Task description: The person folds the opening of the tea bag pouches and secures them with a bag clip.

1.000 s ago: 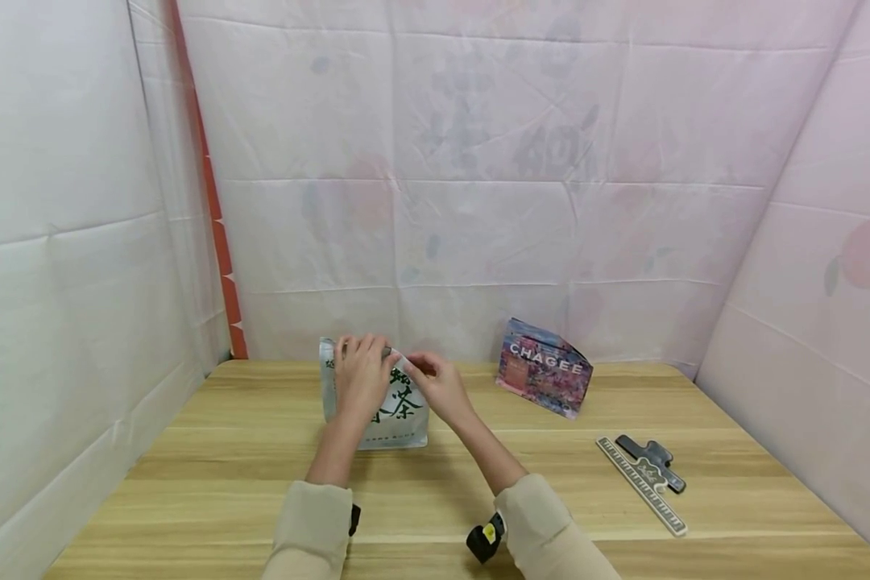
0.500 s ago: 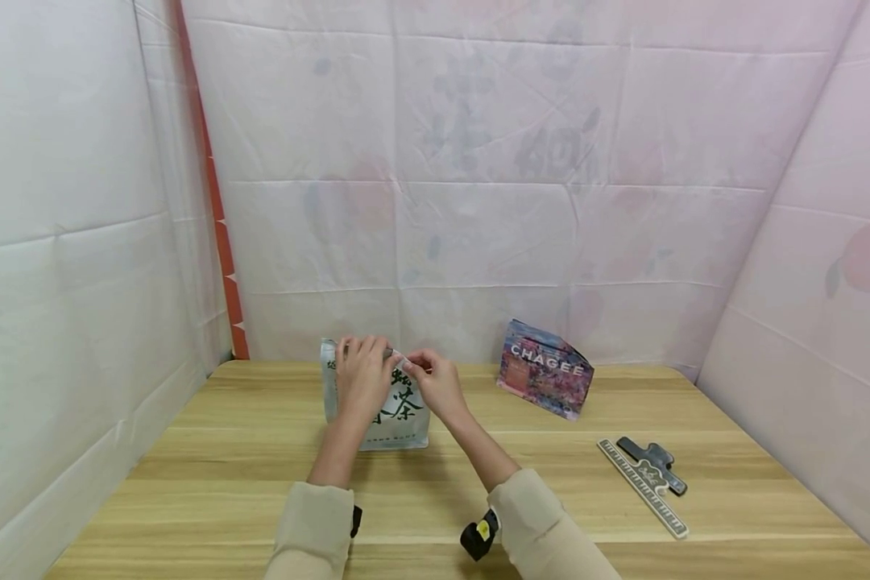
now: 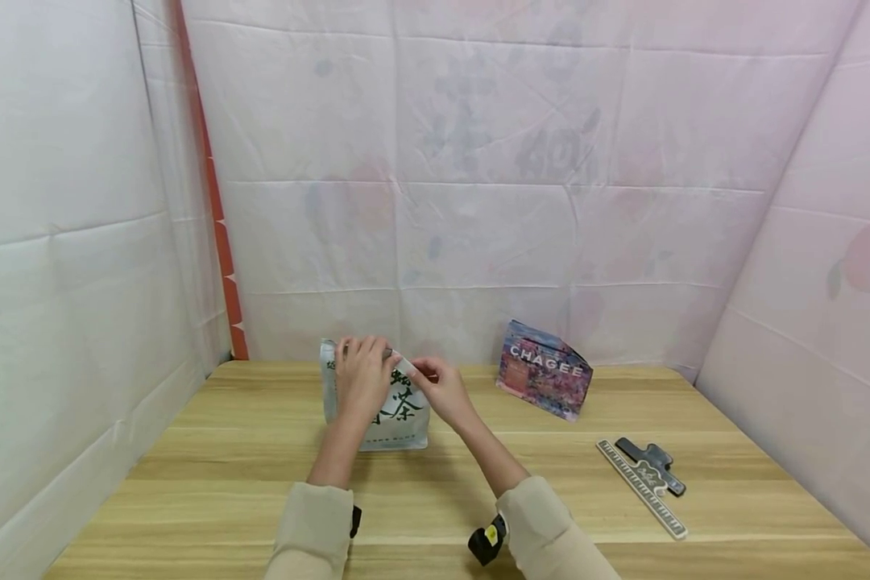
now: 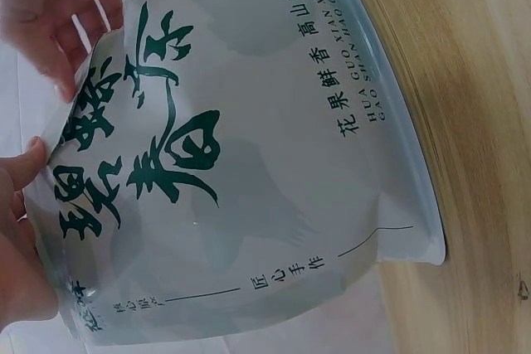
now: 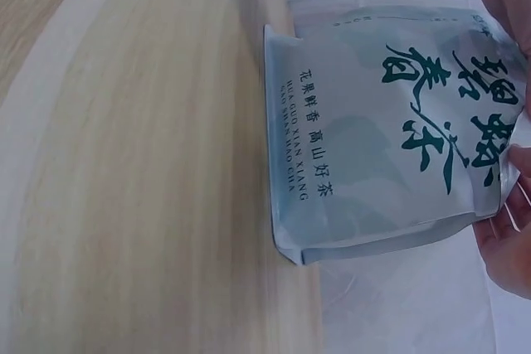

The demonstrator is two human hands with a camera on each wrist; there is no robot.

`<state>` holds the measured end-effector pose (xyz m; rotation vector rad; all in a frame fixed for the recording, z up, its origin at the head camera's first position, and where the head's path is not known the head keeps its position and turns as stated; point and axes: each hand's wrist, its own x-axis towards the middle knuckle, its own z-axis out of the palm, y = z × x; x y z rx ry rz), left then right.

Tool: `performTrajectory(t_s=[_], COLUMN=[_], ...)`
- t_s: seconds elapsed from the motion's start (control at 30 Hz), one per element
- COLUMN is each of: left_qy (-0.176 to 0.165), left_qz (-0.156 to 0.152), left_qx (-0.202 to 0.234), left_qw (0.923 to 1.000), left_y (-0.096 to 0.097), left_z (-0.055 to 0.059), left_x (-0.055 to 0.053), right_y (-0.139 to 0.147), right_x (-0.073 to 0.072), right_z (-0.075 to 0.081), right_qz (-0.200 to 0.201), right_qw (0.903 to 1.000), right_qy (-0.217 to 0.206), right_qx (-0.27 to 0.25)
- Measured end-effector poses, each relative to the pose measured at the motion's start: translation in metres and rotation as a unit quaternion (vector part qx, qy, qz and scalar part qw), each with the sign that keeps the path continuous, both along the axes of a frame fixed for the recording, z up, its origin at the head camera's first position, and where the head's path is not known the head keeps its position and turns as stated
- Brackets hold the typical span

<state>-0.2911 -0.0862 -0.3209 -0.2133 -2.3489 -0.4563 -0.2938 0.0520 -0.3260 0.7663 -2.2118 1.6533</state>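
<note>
A pale silver-green tea bag with dark green Chinese lettering stands upright on the table. My left hand grips its top edge left of the middle; a small dark piece peeks out beside those fingers, too little of it to identify. With thumb in front and fingers behind, my right hand pinches the slanting top edge at the bag's right. The left wrist view has the left hand below and the right hand above, both on the top edge. In the right wrist view, the right hand holds the upper corner.
A colourful CHAGEE bag stands at the back right of the wooden table. A dark clip and a pale-edged clip with a piano-key pattern lie at the right. White curtains enclose the back and sides.
My right hand first shifts slightly left along the bag's top edge, then slides a little down and right. The left hand and the bag stay almost still.
</note>
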Motion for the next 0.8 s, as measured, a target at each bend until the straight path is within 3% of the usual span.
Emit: performTrajectory(t_s=[0.1,0.37,0.6,0.8], left_qy=[-0.004,0.008,0.01,0.009], left_qz=[0.002,0.003,0.002,-0.002], left_qx=[0.0,0.0,-0.001,0.002], left_qw=[1.0,1.0,0.9999,1.0], left_y=[0.0,0.0,-0.001,-0.001], left_z=[0.0,-0.001,-0.002,-0.002], left_x=[0.0,0.0,0.0,-0.001], right_y=[0.0,-0.006,-0.001,0.008], right_x=[0.0,0.0,-0.029,-0.033], right_z=[-0.002,-0.002,-0.029,-0.041], right_qz=[-0.009,-0.042,-0.025,-0.012], right_qw=[0.9999,0.9991,0.9996,0.9999], right_qy=[-0.012,0.006,0.015,0.004], right_qx=[-0.004,-0.011,-0.002,0.004])
